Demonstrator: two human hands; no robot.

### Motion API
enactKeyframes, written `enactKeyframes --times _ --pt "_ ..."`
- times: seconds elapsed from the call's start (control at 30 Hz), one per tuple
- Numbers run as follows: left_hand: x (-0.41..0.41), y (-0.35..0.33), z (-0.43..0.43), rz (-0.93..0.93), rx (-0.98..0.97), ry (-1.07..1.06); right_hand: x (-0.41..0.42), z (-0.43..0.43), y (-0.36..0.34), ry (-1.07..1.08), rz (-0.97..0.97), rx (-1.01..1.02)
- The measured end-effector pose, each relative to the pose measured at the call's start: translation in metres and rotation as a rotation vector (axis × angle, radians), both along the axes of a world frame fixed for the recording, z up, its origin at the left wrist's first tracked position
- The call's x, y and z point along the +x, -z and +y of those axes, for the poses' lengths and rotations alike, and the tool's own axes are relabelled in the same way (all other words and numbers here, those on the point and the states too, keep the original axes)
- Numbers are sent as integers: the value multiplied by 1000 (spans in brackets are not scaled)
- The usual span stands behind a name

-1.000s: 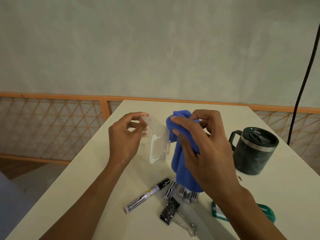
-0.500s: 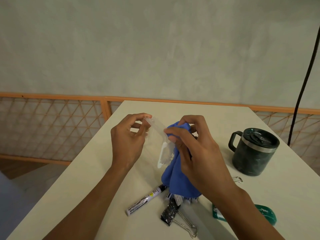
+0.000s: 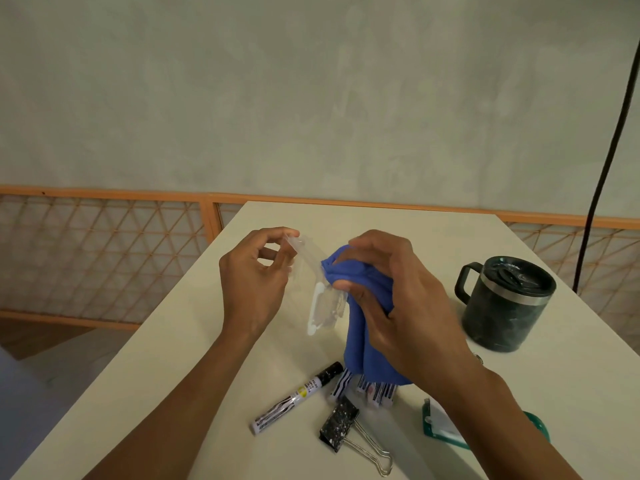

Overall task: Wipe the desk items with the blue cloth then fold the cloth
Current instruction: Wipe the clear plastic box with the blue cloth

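Above the white desk [image 3: 173,393], my left hand [image 3: 254,289] pinches the top corner of a clear plastic holder [image 3: 323,303] with a white clip edge. My right hand [image 3: 398,306] grips the bunched blue cloth [image 3: 360,341] and presses it against the holder's right side. The cloth hangs down to the desk, partly covering several striped markers [image 3: 375,393]. A black-capped marker [image 3: 296,398] and a black binder clip [image 3: 341,427] lie in front of them.
A dark mug with a lid [image 3: 502,303] stands at the right. A green tape dispenser [image 3: 446,427] lies partly hidden under my right forearm. An orange lattice railing [image 3: 104,258] runs behind the desk, and a black cable [image 3: 606,150] hangs at the far right.
My right hand slid the cloth down the holder and closed more tightly around it. The holder tilted so its edge faces me. My left hand stayed in place.
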State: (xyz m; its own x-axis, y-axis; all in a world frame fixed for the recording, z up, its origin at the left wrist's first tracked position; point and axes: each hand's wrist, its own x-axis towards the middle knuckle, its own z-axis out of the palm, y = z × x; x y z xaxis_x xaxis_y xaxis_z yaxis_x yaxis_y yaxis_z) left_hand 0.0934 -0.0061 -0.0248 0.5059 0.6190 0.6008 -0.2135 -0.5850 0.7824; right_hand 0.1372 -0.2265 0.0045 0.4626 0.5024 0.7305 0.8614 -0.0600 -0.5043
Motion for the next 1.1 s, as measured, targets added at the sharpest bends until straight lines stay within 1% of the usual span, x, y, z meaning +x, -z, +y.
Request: enactKeyframes --times 0.17,0.27,0.37,0.43,0.53,0.63,0.77,0.87,1.0,1.03,1.1 --pt "2 -1 6 14 -140 19 4 -5 3 23 -24 -5" --pt "3 0 3 64 -190 28 6 -4 5 116 27 105" --pt "4 1 -2 72 -327 57 6 -5 7 199 51 203" --pt "3 1 -4 61 -417 86 5 -5 9 189 19 167" --pt "2 0 -5 60 -484 112 5 0 14 148 -121 54" --pt "1 0 -7 85 -501 129 8 2 16 150 -153 19" --pt "-1 -4 -12 98 -466 257 12 -3 13 222 -137 99" --pt "-4 -9 -16 151 -385 412 16 -8 8 270 -109 168" --pt "-9 -6 -5 229 -294 692 17 -12 3 310 -87 251" --pt "-9 -5 -3 248 -274 707 16 -13 3 310 -85 263" --pt "-7 -4 -2 262 -249 667 16 -12 3 314 -98 265"
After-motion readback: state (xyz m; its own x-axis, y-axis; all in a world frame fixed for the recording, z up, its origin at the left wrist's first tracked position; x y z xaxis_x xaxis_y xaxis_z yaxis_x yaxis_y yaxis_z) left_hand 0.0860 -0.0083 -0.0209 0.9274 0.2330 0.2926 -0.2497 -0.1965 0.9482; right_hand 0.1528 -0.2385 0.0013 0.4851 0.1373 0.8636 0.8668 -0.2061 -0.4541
